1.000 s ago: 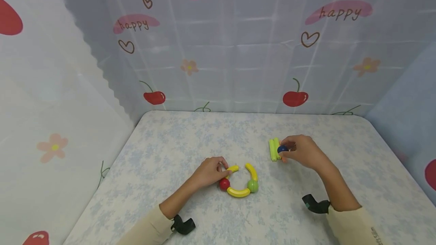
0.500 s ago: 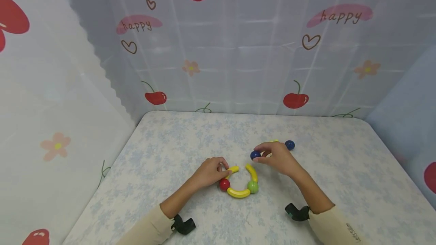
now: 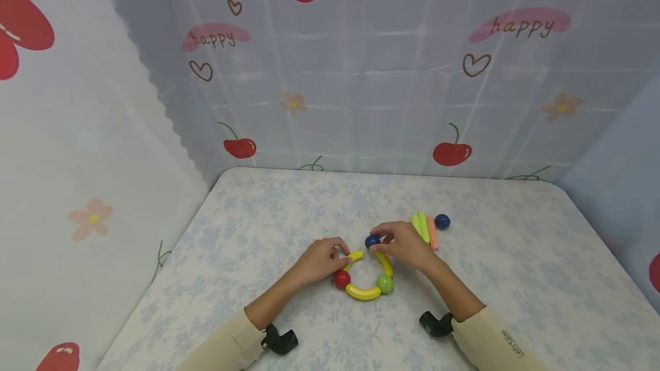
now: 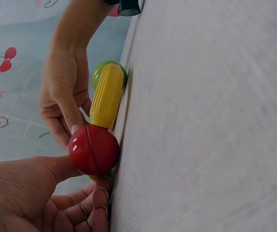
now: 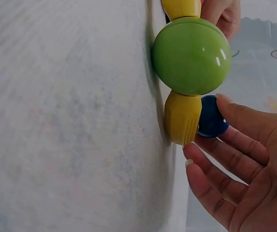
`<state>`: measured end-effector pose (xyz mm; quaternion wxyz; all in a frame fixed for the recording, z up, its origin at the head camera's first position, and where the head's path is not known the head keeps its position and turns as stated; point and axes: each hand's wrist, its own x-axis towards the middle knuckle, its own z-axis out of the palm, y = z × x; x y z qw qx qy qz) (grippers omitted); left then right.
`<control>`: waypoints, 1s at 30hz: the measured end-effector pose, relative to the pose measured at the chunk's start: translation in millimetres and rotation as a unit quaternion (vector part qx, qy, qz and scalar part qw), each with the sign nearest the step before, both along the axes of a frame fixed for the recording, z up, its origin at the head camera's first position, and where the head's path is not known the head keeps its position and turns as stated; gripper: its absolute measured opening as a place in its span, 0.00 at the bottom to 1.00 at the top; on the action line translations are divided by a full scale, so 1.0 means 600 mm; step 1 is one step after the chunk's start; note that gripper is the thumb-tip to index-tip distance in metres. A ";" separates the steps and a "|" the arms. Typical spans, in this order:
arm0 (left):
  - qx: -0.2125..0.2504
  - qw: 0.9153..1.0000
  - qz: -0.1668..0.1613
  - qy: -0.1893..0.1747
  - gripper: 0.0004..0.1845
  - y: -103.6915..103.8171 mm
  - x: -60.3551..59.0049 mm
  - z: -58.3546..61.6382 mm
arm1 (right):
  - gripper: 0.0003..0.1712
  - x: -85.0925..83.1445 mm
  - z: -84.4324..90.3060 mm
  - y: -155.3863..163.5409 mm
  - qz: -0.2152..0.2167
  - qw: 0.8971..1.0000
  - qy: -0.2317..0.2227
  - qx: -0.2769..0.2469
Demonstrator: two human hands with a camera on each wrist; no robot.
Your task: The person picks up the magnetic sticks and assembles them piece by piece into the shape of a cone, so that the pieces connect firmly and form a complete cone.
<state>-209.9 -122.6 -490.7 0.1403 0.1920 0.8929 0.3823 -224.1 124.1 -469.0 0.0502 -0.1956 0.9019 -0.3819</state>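
1. Since the bottom yellow curved piece [image 3: 362, 292] lies nearest you, start there: it sits flat on the table [image 3: 515, 279], joined to the red ball [image 3: 342, 279] at its left end and the green ball [image 3: 384, 283] at its right end. That lower arc looks finished.
2. Your left hand [image 3: 321, 259] rests on the left side of the ring, fingers curled round the short yellow piece [image 3: 354, 256] above the red ball, steadying it.
3. Your right hand [image 3: 407, 245] pinches a blue ball [image 3: 372, 241] between thumb and fingertips, right at the top end of the right yellow piece [image 3: 384, 263]. From the right wrist view the ball touches that end, or nearly does; you cannot tell if it has seated.
4. Judging by the gap at the top, the ring is roughly three quarters built: the blue ball must settle, and the span between it and the left piece is open.
5. Farther off, just beyond your right hand, lie green sticks [image 3: 420, 227], a pink stick [image 3: 432, 232] and a second blue ball [image 3: 442, 221], all unused.
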 end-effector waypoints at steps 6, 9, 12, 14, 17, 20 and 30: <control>0.002 1.000 -0.003 0.003 0.08 0.000 0.000 0.001 | 0.17 0.001 -0.001 -0.003 0.001 1.000 -0.003 0.007; 0.007 1.000 -0.004 0.002 0.09 0.000 0.001 0.001 | 0.17 0.001 -0.002 -0.004 0.007 1.000 -0.011 0.006; 0.010 1.000 -0.004 0.001 0.09 -0.001 0.001 0.000 | 0.16 0.001 -0.005 -0.004 0.018 1.000 -0.016 0.007; 0.011 1.000 -0.003 -0.001 0.08 -0.001 0.001 0.000 | 0.15 0.001 -0.007 -0.003 0.028 0.999 -0.016 0.004; 0.013 1.000 -0.001 0.000 0.08 0.000 0.001 0.000 | 0.13 0.000 -0.008 -0.001 0.045 0.999 -0.013 -0.001; 0.011 1.000 0.002 -0.001 0.09 0.000 0.002 0.001 | 0.13 0.001 -0.010 0.000 0.057 0.998 -0.011 -0.008; 0.004 1.000 0.008 0.008 0.10 0.002 0.002 0.000 | 0.17 0.002 -0.005 0.007 0.063 0.998 -0.018 0.014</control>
